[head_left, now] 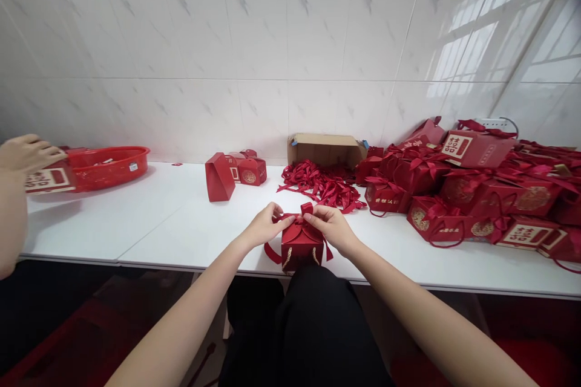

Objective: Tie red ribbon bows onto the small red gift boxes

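A red gift box [301, 253] with twisted gold cord handles stands upright at the table's front edge, right before me. Across its folded top runs a red ribbon [307, 209], looped up in the middle. My left hand [267, 225] pinches the ribbon at the left side of the box top. From the right, my right hand [333, 227] grips the ribbon loop between thumb and fingers. Loose ribbon ends hang down on both sides of the box.
A cardboard box [327, 148] spills a heap of red ribbons [322, 184]. Tied gift boxes [481, 193] are piled at the right. Several untied red boxes [220, 178] stand left of centre. Far left, a co-worker's hand [29, 151] holds a box beside a red basin [111, 176].
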Available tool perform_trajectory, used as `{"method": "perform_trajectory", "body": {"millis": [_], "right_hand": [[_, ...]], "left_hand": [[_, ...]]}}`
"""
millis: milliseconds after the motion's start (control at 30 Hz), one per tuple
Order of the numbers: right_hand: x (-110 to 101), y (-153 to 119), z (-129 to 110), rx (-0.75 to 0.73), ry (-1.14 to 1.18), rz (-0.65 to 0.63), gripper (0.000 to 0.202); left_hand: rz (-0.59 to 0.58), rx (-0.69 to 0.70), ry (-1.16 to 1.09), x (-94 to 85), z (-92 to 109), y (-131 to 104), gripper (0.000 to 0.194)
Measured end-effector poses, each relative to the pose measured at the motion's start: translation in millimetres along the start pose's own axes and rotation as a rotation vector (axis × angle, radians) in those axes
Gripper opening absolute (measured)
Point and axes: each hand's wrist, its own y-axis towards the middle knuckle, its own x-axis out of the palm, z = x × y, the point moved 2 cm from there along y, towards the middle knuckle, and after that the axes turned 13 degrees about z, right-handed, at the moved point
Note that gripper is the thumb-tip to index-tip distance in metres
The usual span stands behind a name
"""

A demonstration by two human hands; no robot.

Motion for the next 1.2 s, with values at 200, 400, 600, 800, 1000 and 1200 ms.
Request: {"method": "perform_trajectory", "body": {"millis": [200,400,600,800,1000,1200], "right_hand": [[3.5,2.3,-0.6,0.031,-0.04,0.032,0.027],[11.3,5.5,-4.7,-0.191,-0.545,0.166,0.012],[15.9,-3.4,-9.4,-0.372,-0.664,0.007,0.018],[11.6,1.8,-2.4,-0.264,-0.516,0.018,0.032],[4.6,4.6,-2.0,-0.274,-0.435,-0.024,0.032],[6.4,2.0,-0.6,-0.265,-0.394,0.033,0.027]], "left_hand": [[-0.194,-0.183,-0.157,-7.6,2.2,-5.7,0.042],[-0.267,-0.091,-0.283,-28.6,49.2,-7.1,0.036],[-0.245,0.016,-0.403,-14.4,92.5,15.7,0.03],[-0.186,0.041,-0.367,-9.3,72.5,23.7,0.039],[-0.162,0.028,-0.352,-12.8,33.7,0.5,0.032],[-0.012,-0.016,-0.414,-0.1,26.0,-7.8,0.023]]}}
